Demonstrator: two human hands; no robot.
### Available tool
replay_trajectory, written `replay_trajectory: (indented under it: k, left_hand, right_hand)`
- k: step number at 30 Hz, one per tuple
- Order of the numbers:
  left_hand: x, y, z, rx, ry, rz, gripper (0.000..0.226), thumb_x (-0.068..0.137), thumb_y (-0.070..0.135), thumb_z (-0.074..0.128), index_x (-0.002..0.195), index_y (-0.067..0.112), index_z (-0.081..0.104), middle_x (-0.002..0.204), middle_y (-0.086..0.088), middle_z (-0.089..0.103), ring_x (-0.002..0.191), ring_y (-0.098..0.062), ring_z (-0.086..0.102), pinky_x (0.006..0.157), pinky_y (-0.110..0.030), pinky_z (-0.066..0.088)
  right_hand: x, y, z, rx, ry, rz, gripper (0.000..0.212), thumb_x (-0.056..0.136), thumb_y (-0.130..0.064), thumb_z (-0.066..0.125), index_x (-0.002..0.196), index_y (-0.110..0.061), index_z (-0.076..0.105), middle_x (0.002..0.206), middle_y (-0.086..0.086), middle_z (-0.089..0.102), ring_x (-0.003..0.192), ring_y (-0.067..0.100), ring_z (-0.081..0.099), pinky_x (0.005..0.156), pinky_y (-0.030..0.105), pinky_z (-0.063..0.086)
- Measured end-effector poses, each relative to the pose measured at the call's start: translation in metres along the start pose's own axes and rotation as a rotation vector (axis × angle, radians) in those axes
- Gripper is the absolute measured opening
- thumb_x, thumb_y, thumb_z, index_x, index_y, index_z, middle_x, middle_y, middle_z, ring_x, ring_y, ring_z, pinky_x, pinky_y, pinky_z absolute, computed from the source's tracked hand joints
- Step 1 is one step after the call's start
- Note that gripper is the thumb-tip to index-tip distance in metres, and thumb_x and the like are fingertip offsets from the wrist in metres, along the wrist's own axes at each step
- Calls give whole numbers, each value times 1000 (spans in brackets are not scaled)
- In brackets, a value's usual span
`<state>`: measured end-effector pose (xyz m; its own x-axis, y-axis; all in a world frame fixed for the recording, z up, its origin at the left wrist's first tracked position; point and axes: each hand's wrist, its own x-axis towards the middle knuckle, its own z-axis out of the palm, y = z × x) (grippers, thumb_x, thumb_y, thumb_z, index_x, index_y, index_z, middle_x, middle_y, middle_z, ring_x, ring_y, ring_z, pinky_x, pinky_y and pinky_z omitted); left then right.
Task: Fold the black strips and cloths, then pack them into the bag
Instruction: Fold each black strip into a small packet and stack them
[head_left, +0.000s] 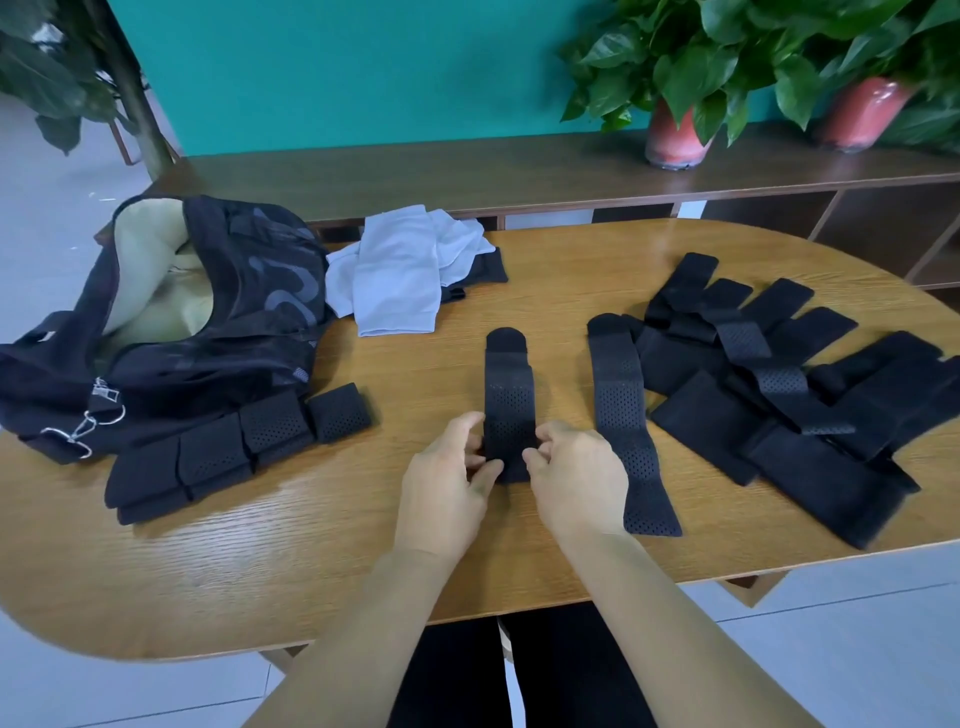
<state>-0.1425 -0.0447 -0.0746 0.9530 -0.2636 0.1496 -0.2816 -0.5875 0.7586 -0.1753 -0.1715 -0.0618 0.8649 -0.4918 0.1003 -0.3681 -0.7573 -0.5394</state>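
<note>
Head view: pictured mid-fold at a wooden bench (363, 561), with left hand (447, 483) and right hand (574, 475) both pinching the near end of a black perforated strip (508, 395), fingers curled round its edges. Strip laid flat and lengthwise at the centre of the bench, rounded plain tab at the far end, punched holes along the body. Judged to be the start of folding this strip, near end about to be turned over toward the far tab; next move seen as calling for an even lift of both corners and a square crease so the edges meet. Second unfolded strip (626, 421) lying just beside the right hand, slightly curved. Loose heap of black strips and cloths (769, 395) spread to the right, overlapping, not yet folded. Row of already folded strips (234, 452) stacked at the left, touching the open black bag (208, 332), its pale lining showing. Pale grey cloths (400, 275) piled at the far side beside the bag, over a dark piece. Potted plants (680, 135) on a shelf behind. Packing apparently not begun; bag contents impossible to make out.
</note>
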Motion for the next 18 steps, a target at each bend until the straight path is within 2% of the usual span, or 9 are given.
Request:
replay_trajectory:
  k: [5, 7, 10, 14, 16, 18]
  left_hand:
    - [5, -3, -1, 135, -38, 102, 33, 88, 22, 69, 120, 23, 61, 111, 6, 64, 90, -3, 63, 80, -19, 46]
    - [6, -3, -2, 179, -54, 143, 30, 89, 23, 69, 118, 20, 65, 114, 6, 63, 89, -5, 64, 83, -23, 47]
    - [9, -5, -3, 225, -106, 150, 37, 91, 24, 66, 127, 19, 63, 125, 3, 60, 96, -13, 65, 93, -37, 47]
    - [12, -4, -4, 380, -195, 147, 44, 98, 28, 53, 141, 25, 48, 138, 1, 47, 118, -21, 52, 102, -35, 37]
    - [12, -3, -4, 475, -225, 165, 46, 101, 31, 46, 146, 28, 40, 140, 2, 40, 125, -17, 43, 101, -32, 29]
    - [13, -1, -5, 550, -238, 184, 47, 102, 32, 41, 148, 30, 35, 139, 3, 36, 126, -17, 37, 98, -33, 28]
  right_hand:
    - [-4, 0, 1, -13, 43, -46, 30, 95, -27, 55, 124, -19, 55, 102, 0, 66, 105, 17, 53, 82, 30, 46]
    - [-5, 0, 2, 1, 65, -55, 29, 94, -26, 57, 122, -19, 54, 99, 0, 65, 103, 17, 55, 80, 31, 47]
    - [-7, 1, 4, 6, 84, -89, 28, 93, -23, 60, 120, -17, 55, 95, 0, 66, 102, 17, 55, 77, 31, 47]
    - [-8, 2, 7, -69, 88, -163, 35, 84, -14, 70, 118, -14, 64, 92, 5, 67, 96, 25, 58, 67, 34, 49]
    - [-8, 4, 11, -178, 126, -245, 37, 65, -7, 83, 101, -13, 73, 80, 6, 64, 77, 26, 60, 53, 31, 47]
    - [-6, 4, 11, -263, 148, -289, 30, 54, -2, 86, 77, -13, 71, 70, 4, 56, 65, 25, 55, 47, 30, 41]
